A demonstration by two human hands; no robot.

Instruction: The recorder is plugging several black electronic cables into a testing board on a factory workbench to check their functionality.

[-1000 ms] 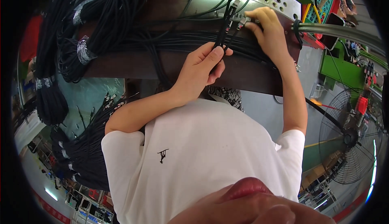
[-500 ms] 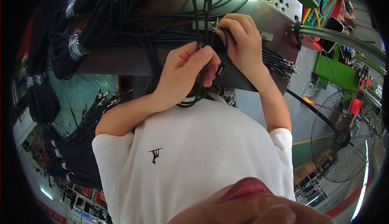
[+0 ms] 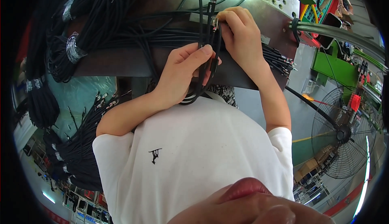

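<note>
My left hand [image 3: 186, 68] is closed around several black cables [image 3: 196, 94], thumb pressed on top, in front of my shirt. From this grip the cables loop down toward my body, and their ends point up and away. One end carries a black connector with a metal plug [image 3: 212, 6], pointing at the far side of the table. To the right of it, my right hand [image 3: 242, 35] has thumb and fingertips pinched at another metal-tipped cable connector [image 3: 214, 24]. Its fingertips partly hide that connector.
Tied bundles of black cable [image 3: 75, 47] cover the left of the dark table [image 3: 117, 64]. More cable ends [image 3: 279, 60] lie at its right edge. Lower left hangs a cable bundle [image 3: 81, 143]. A metal bar [image 3: 324, 29] and a caged fan [image 3: 343, 134] stand at the right.
My right hand has shifted slightly up, and the cable bent beneath its fingers now runs straighter beside the others. My left hand keeps its grip, with the upright cable ends moved slightly right.
</note>
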